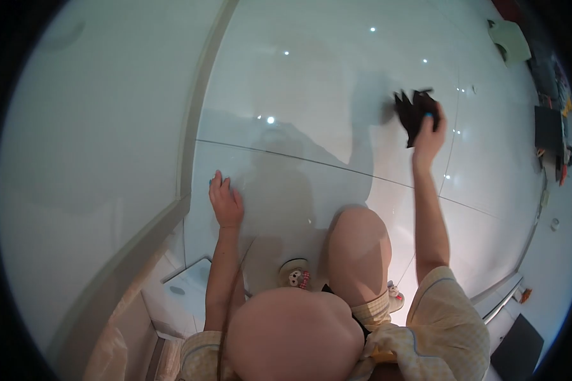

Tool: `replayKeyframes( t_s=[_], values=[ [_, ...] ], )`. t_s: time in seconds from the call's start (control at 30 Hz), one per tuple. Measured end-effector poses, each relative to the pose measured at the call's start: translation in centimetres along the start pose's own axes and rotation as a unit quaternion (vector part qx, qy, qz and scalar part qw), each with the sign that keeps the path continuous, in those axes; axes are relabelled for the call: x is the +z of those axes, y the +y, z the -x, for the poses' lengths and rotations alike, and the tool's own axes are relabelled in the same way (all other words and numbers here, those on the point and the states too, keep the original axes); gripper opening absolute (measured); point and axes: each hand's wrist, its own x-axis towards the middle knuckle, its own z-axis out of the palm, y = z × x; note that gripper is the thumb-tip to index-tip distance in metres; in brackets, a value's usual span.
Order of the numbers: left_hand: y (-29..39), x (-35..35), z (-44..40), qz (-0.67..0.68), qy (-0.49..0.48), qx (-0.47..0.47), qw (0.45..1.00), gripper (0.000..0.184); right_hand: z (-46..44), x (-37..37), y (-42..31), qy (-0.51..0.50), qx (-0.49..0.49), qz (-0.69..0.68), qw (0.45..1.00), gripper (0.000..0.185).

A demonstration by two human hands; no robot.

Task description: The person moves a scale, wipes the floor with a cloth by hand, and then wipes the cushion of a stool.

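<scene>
In the head view, my right hand (429, 134) is closed on a dark, crumpled cloth (414, 114) just above or against the glossy tiled floor (324, 76); I cannot tell whether the cloth touches it. Loose points of fabric stick out to the left of my fingers. My left hand (225, 200) holds nothing. Its fingers are spread and point away from me, close to the base strip (189, 162) along the left side. Whether this hand rests on the floor is unclear.
My bent knees and slippers (294, 274) are at the bottom middle. A flat white plate with a grey oval (178, 290) lies at lower left. A pale green plastic object (510, 42) stands at upper right. Dark boxes (548, 129) and clutter line the right edge.
</scene>
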Motion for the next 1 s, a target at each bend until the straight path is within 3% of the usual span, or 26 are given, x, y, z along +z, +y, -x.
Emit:
replayKeyframes(
  t_s=[0.03, 0.07, 0.1, 0.13, 0.17, 0.2, 0.23, 0.27, 0.33, 0.37, 0.43, 0.47, 0.53, 0.67, 0.8, 1.0],
  values=[
    [0.0, 0.0, 0.1, -0.006, 0.000, -0.006, 1.000, 0.032, 2.8, 2.1, -3.5, -0.053, -0.014, -0.057, 0.997, 0.037],
    [0.2, 0.1, 0.0, -0.003, -0.006, -0.017, 1.000, 0.032, 5.9, 4.3, -6.8, -0.124, 0.050, -0.134, 0.982, 0.040],
    [0.2, -0.1, 0.0, 0.001, -0.013, -0.027, 1.000, 0.032, 9.4, 6.9, -8.7, -0.181, -0.009, -0.107, 0.977, 0.045],
    [-0.1, -0.1, 0.1, -0.005, -0.013, -0.029, 0.999, 0.032, 13.3, 10.3, -9.6, -0.260, -0.074, -0.207, 0.940, 0.053],
    [-0.4, 0.2, 0.3, -0.016, -0.015, -0.019, 1.000, 0.035, 15.7, 12.6, -12.3, -0.348, -0.199, -0.196, 0.895, 0.055],
    [-0.5, 0.4, 0.2, -0.026, -0.017, -0.007, 0.999, 0.037, 18.3, 14.9, -14.6, -0.484, -0.207, -0.207, 0.825, 0.055],
    [0.8, -0.8, -0.8, 0.093, -0.078, -0.061, 0.991, 0.037, 21.4, 17.5, -15.8, -0.548, -0.276, -0.163, 0.773, 0.056],
    [0.5, -0.3, -0.4, 0.096, -0.084, -0.057, 0.990, 0.037, 25.2, 20.9, -14.9, -0.445, -0.417, -0.141, 0.780, 0.058],
    [-0.5, 0.9, 0.5, -0.222, -0.106, 0.022, 0.969, 0.038, 25.5, 21.3, -14.9, -0.476, -0.429, -0.090, 0.763, 0.058],
    [-0.8, 0.8, 0.5, -0.214, -0.108, 0.028, 0.970, 0.038, 24.5, 21.1, -14.8, -0.478, -0.409, -0.103, 0.770, 0.058],
    [0.4, -0.3, -1.0, -0.006, -0.144, -0.083, 0.986, 0.040, 23.3, 21.0, -13.4, -0.492, -0.371, -0.125, 0.778, 0.058],
    [0.6, -0.1, -1.0, 0.002, -0.147, -0.078, 0.986, 0.040, 23.5, 21.4, -12.4, -0.490, -0.370, -0.117, 0.781, 0.058],
    [0.4, -0.1, -0.6, -0.036, -0.019, 0.001, 0.999, 0.041, 22.7, 22.1, -11.5, -0.460, -0.380, -0.117, 0.794, 0.053],
    [0.6, -0.2, -0.4, -0.062, -0.037, 0.003, 0.997, 0.039, 16.9, 20.1, -7.4, -0.394, -0.375, 0.022, 0.839, 0.050],
    [0.6, -0.1, -0.3, -0.069, -0.043, -0.013, 0.997, 0.040, 9.0, 11.5, 0.5, -0.376, -0.326, 0.178, 0.849, 0.064],
    [0.8, -0.1, -0.4, -0.067, -0.030, -0.005, 0.997, 0.039, 1.6, -3.8, 19.1, -0.214, -0.086, 0.245, 0.942, 0.065]
  ],
)
